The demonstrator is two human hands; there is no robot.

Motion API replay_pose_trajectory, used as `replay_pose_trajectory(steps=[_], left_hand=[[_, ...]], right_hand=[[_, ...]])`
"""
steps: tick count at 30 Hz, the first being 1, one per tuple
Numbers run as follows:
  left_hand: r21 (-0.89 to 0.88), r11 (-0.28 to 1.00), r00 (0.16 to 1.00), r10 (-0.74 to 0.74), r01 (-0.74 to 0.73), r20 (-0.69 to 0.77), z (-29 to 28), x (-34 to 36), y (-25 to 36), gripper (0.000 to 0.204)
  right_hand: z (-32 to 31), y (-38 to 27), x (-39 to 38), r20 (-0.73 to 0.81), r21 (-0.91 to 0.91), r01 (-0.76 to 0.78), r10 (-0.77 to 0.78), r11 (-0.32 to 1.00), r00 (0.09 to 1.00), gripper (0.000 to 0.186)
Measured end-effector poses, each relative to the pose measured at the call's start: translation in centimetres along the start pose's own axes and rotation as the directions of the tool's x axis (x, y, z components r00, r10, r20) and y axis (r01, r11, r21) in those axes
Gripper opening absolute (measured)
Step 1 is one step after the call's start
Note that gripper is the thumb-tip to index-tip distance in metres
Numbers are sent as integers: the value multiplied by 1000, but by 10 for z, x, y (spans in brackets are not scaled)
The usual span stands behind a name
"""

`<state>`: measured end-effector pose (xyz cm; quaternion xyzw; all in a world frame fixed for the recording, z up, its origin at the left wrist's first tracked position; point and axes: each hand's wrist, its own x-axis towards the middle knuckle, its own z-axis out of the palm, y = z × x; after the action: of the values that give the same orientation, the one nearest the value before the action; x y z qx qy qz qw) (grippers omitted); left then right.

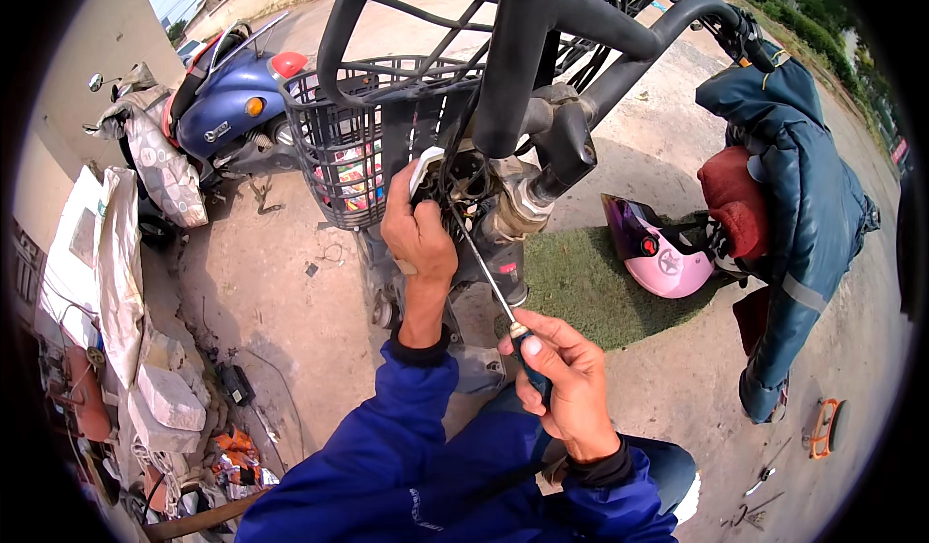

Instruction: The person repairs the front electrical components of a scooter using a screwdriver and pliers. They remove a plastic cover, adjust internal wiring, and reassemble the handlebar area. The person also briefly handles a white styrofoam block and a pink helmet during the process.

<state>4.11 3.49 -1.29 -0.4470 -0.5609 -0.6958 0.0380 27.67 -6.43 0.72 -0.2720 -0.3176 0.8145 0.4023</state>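
Note:
My right hand (577, 380) grips the dark handle of a screwdriver (492, 280), thumb along its side. The long metal shaft slants up and left, its tip among dark wires (468, 181) beside the steering column (518, 212) of a two-wheeled vehicle. My left hand (423, 241) is closed around a white plastic piece (427, 165) just left of those wires. The fingers hide part of it, so its full shape does not show. Exactly what the screwdriver tip touches is too small to tell.
Black handlebars (634, 40) and a black basket (334, 170) crowd the work area. A pink helmet (668, 270) lies on green matting (561, 291), beside a dark padded cover (808, 195). Far left stands a blue scooter (227, 107); rubble blocks (169, 398) lie nearer.

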Motion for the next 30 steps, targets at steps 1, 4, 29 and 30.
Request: replay_pose_trajectory(steps=[1,4,29,30], left_hand=[[-6,1000,1000,19,-19,6,-2,0,1,47],[-3,995,994,101,-101,26,-10,2,3,45],[-63,988,989,134,-138,-66,-1,-1,-6,39],[-46,987,986,147,-151,-79,0,0,-7,39]], right_hand=[[0,-3,1,-20,-12,-5,5,1000,1000,37],[4,-5,2,-57,-131,61,-69,989,996,43],[-2,27,4,404,-880,471,-623,-65,669,42],[-3,27,3,229,-864,441,-593,241,772,42]])
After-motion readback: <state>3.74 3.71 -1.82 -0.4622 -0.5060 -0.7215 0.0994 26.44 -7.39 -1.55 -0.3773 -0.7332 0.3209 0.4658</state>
